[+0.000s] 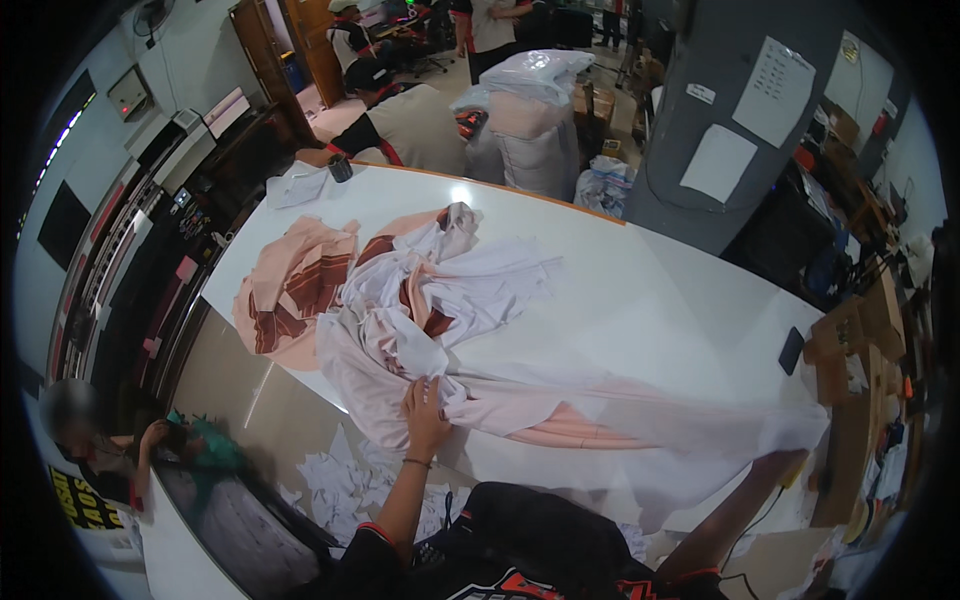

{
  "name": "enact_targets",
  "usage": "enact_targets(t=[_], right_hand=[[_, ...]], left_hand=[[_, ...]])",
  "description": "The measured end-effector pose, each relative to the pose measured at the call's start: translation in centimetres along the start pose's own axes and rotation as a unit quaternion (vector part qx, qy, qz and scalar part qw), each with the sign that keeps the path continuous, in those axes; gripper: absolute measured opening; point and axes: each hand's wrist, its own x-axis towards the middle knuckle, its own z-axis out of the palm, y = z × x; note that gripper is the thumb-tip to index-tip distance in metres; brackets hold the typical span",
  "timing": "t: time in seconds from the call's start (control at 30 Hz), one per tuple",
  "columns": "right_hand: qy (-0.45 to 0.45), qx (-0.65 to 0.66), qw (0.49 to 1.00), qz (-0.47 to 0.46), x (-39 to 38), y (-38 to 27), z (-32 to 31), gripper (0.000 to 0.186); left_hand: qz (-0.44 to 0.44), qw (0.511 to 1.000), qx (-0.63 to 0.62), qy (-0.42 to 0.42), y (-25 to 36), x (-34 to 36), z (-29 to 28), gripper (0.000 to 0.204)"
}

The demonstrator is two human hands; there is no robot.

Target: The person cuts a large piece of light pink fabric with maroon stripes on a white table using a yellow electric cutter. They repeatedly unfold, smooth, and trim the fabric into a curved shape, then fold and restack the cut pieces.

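A long strip of sheer white and peach fabric [600, 415] stretches across the white table from a heap on the left to the near right edge. My left hand [426, 412] grips white cloth where the strip meets the heap, its fingers bent into the folds. At the strip's right end, my right hand [785, 466] is at the cloth; its fingers are hidden beneath or behind the fabric. Beyond my left hand lies the crumpled heap of white cloth [400, 300]. Peach fabric with brown stripes [300, 275] lies at the heap's left side.
A dark phone-like object [791, 350] lies near the table's right edge, beside cardboard boxes [850, 340]. A dark cup [340, 168] stands at the far left corner. White scraps [345, 480] litter the floor. Co-workers are at the left and beyond the table; a grey pillar [710, 120] stands behind it.
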Motion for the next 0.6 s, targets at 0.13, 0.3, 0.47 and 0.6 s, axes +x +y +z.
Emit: enact_targets(t=[0.13, 0.3, 0.47, 0.6], right_hand=[[-0.011, -0.072, 0.994, -0.077, 2.1, -1.6, -0.8, 0.050], [-0.044, -0.216, 0.953, -0.207, 4.4, -5.3, -3.0, 0.052], [-0.277, -0.141, 0.904, -0.293, 4.7, -10.1, -7.6, 0.055], [-0.069, -0.461, 0.812, -0.350, 6.4, -8.8, -7.4, 0.056]], left_hand=[[0.038, 0.999, -0.023, -0.029, -0.7, 1.4, 0.0, 0.065], [0.025, 0.995, -0.077, 0.059, 0.0, 4.7, -1.0, 0.050], [0.006, 0.994, -0.085, 0.064, 2.3, 6.8, -3.3, 0.039], [0.012, 0.958, -0.281, 0.059, 9.6, 8.3, -6.8, 0.038]])
